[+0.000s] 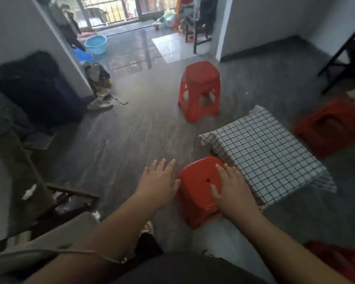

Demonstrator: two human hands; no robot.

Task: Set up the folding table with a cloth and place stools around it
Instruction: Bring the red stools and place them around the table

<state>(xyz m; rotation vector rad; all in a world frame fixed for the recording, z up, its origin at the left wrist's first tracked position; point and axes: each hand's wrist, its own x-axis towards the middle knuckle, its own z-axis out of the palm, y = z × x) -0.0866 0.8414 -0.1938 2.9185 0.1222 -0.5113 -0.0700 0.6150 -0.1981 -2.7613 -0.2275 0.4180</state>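
Red moulded-plastic stool [199, 193] with a glossy, rounded-square seat and a small round hole near its middle stands on the grey wood-grain floor [121, 140], just beside the near-left corner of the white cloth with a thin black grid [262, 152]. This cloth lies flat over a low square top with its edges hanging down, and the table beneath it is hidden. The right hand [233, 189] rests flat on the right side of the seat, fingers straight and slightly spread, gripping nothing. The left hand [159, 181] lies beside the seat's left edge, fingers straight, with only the thumb touching the rim. A second red plastic stool [200, 91] stands upright beyond the cloth's far corner, apart from it. A third red stool [326, 130], blurred, sits at the cloth's right side. Far back, a round light-blue plastic basin [95, 44] stands on shiny tiles.
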